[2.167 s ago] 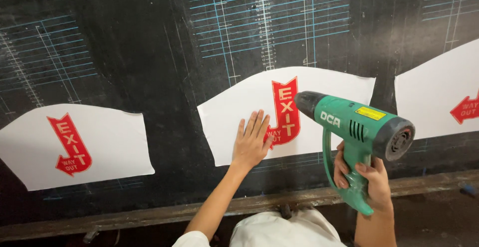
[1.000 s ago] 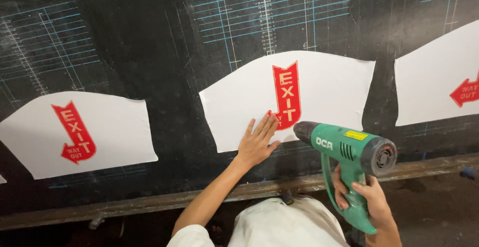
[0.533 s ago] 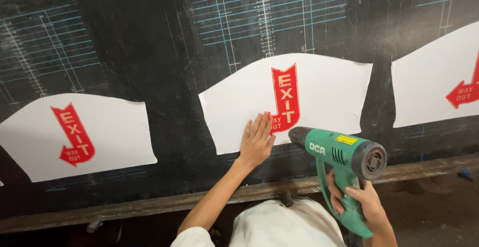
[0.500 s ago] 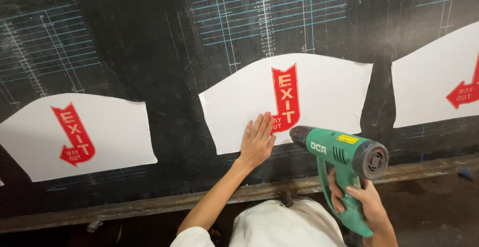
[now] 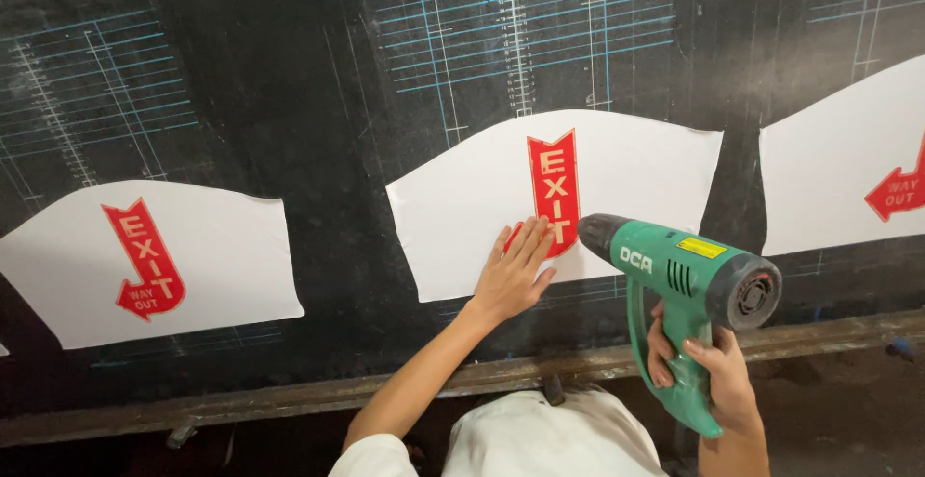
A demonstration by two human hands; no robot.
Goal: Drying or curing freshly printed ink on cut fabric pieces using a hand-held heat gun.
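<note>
White paper sheet [image 5: 472, 212] with a red arrow sticker [image 5: 553, 186] lies on the dark board [image 5: 289, 101], at the middle. My left hand [image 5: 514, 270] presses flat on its lower edge, fingers spread, touching the sticker's tip. My right hand [image 5: 708, 371] grips the handle of a green heat gun [image 5: 679, 279], nozzle pointing left at the sticker, just beside my left fingers. Similar sheets lie left [image 5: 222, 255] and right [image 5: 819, 178].
</note>
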